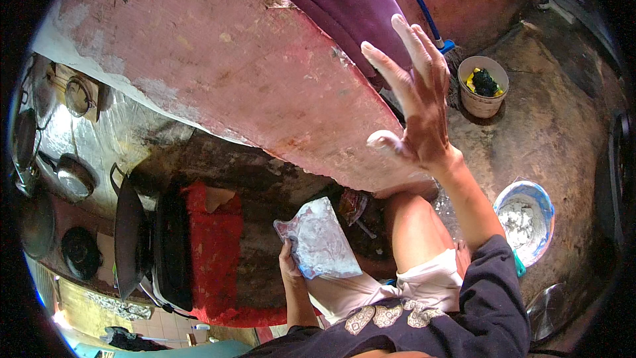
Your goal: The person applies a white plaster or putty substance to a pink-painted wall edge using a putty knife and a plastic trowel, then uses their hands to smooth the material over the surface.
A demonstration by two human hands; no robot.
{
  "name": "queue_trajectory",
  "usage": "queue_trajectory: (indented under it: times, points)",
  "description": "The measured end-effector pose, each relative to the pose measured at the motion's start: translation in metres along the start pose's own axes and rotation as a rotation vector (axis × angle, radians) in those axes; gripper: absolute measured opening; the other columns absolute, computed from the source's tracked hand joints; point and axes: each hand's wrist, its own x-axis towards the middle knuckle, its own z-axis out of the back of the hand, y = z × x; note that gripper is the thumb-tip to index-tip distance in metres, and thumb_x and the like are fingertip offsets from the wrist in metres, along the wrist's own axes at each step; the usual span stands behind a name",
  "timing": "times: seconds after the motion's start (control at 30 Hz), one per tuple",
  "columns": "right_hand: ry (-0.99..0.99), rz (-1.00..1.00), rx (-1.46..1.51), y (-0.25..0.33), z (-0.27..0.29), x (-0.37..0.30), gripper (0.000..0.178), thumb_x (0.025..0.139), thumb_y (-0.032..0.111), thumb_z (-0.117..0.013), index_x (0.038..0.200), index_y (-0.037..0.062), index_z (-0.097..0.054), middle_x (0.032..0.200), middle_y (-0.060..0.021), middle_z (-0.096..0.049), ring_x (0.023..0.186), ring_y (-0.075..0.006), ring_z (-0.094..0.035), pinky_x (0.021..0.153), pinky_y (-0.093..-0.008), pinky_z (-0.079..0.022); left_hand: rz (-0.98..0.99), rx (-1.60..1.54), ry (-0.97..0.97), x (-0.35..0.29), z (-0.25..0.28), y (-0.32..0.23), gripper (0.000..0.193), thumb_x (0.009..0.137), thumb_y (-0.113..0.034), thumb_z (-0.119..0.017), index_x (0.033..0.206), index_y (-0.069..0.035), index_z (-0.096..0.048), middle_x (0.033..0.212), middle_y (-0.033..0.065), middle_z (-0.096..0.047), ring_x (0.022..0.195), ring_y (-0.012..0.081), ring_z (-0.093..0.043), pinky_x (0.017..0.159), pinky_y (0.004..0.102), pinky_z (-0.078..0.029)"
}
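My left hand (289, 264) grips the edge of a clear plastic bag (324, 242) filled with something white, held over my lap. The bag looks flattened and bulky. My right hand (421, 103) is raised in front of the pink wall, empty, with its fingers spread. White residue coats its fingertips and thumb. To the right of my right forearm, on the floor, stands a blue-rimmed basin (546, 202) with white, lumpy material inside.
A pale bucket (481, 105) with dark and yellow contents stands on the floor at the far right. Beside it a blue-handled broom (424, 6) leans. At left are a black wok (130, 235), several pans and a red surface (215, 252). A purple cloth (351, 0) hangs beyond the wall.
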Motion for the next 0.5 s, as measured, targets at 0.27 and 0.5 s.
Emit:
queue_trajectory:
  times: [0.27, 0.5]
  points:
    - [0.171, -0.032, -0.258, 0.018, -0.012, -0.004, 0.096, 0.072, 0.085, -0.048, 0.150, 0.0300, -0.038, 0.162, -0.0150, -0.014, 0.149, -0.0396, -0.007, 0.113, -0.0643, 0.006, -0.056, 0.008, 0.011, -0.002, 0.000, 0.002, 0.048, 0.092, -0.031, -0.062, 0.128, 0.001, -0.055, 0.124, 0.0150, -0.063, 0.112, 0.0300, -0.062, 0.101, 0.0443, -0.046]
    - [0.186, -0.034, -0.225, 0.022, -0.011, 0.009, 0.099, 0.073, 0.083, -0.049, 0.151, 0.0247, -0.035, 0.162, -0.0153, -0.013, 0.149, -0.0404, -0.006, 0.112, -0.0654, 0.007, -0.060, 0.025, -0.026, -0.002, 0.001, 0.002, 0.049, 0.092, -0.031, -0.063, 0.127, 0.002, -0.056, 0.123, 0.0147, -0.063, 0.111, 0.0296, -0.062, 0.100, 0.0435, -0.047]
